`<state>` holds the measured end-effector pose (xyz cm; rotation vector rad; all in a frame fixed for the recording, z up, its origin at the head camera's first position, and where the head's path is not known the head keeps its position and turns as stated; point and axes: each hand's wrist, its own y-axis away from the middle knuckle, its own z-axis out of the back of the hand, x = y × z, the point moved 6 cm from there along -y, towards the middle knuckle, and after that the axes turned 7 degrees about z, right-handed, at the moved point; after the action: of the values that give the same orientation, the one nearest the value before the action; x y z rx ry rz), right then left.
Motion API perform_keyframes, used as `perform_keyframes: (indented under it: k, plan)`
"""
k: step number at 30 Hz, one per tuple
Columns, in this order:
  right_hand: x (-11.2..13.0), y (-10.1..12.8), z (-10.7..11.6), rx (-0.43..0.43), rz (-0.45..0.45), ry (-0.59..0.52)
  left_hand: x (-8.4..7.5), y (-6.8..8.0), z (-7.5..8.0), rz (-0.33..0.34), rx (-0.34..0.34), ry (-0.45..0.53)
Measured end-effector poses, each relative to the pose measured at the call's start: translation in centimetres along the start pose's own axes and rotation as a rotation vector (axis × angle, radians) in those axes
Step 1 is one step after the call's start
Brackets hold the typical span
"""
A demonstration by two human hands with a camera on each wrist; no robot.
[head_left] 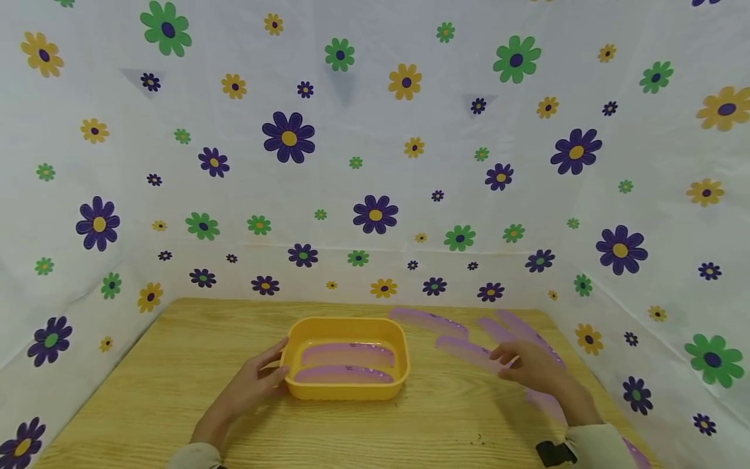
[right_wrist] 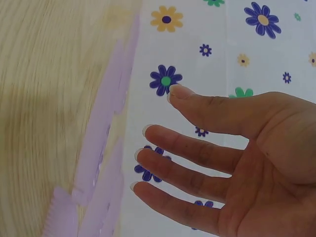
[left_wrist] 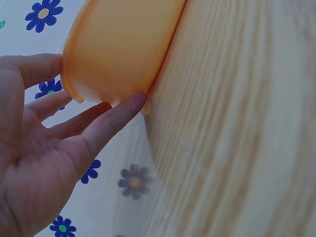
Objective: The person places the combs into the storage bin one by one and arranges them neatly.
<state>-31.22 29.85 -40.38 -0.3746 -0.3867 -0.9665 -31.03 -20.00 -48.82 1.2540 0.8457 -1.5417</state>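
My left hand (head_left: pixel 253 381) touches the left end of a yellow plastic box (head_left: pixel 346 392), fingertips and thumb extended against its wall. The left wrist view shows this hand (left_wrist: pixel 54 148) with its fingers nearly straight along the box's end (left_wrist: pixel 118 54). Inside the box lie two translucent purple combs (head_left: pixel 342 374), one in front of the other. My right hand (head_left: pixel 530 368), holding nothing, hovers over more purple combs on the table, its fingertips overlapping the end of one comb (head_left: pixel 463 350). In the right wrist view, this hand (right_wrist: pixel 227 153) has its fingers spread and loosely bent.
Another comb (head_left: pixel 428 319) lies at the back, right of the box. Several more, including one long comb (head_left: pixel 530 333), lie around the right hand on the wooden table (head_left: pixel 445 423). White flowered cloth (head_left: pixel 375 176) walls the table at the back and both sides.
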Motion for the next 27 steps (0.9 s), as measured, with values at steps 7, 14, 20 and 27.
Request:
perform_keyframes:
  k: [7, 14, 20, 27]
  plan:
    - [-2.0, 1.9, 0.9, -0.01, 0.012, -0.011, -0.1, 0.0, -0.1, -0.01, 0.0, -0.012]
    - [-3.6, 3.6, 1.8, -0.029, -0.043, 0.038, 0.0, 0.0, 0.0, 0.002, -0.01, 0.001]
    - [-5.0, 4.9, 2.4, 0.001, -0.095, -0.008, -0.1, -0.1, -0.1, -0.002, -0.004, -0.002]
    - [-7.3, 6.3, 2.2, 0.034, -0.179, -0.063, 0.1, -0.1, 0.0, 0.011, -0.002, 0.012]
